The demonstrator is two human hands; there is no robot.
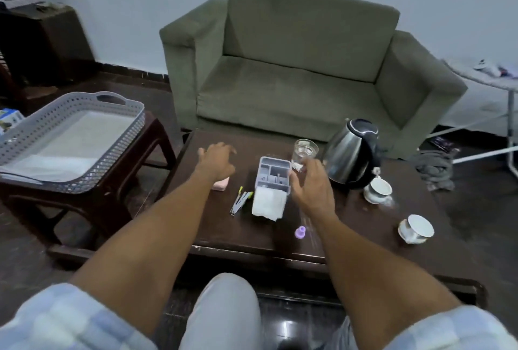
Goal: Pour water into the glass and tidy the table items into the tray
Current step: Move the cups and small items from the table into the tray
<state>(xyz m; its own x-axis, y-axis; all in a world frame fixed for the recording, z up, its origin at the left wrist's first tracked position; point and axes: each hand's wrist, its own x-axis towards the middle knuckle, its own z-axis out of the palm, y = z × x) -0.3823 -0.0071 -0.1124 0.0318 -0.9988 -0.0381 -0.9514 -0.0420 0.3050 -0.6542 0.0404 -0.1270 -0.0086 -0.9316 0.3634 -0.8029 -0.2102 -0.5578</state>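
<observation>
1. Glass [304,153] upright on the dark table [350,226], just left of the kettle [350,153]; looks to hold some water already, though the level is hard to read. Pouring probably done, judging by that.
2. Right hand [309,184] spread in front of the glass, fingers relaxed and apart, gripping nothing; close to the glass and the gray organizer [273,173], contact impossible to confirm.
3. Left hand [217,163] out over the far left of the table, fingers loosely extended, holding nothing, hovering above a pink item [222,183] half hidden beneath the wrist.
4. Tray [70,139] off to the left on a separate side stool [112,190], well apart from the table; only a pale liner visible inside, none of the table items in it.
5. Left to tidy, all on the table: organizer, folded white cloth [268,205] just in front of it, pens [241,201] beside the cloth, small purple cap [300,232] near the front edge, two white cups [377,190] [416,228] tipped on their sides to the right, plus kettle and glass.
6. Verdict: tidying barely begun, if at all; nearly the whole second half ahead.
</observation>
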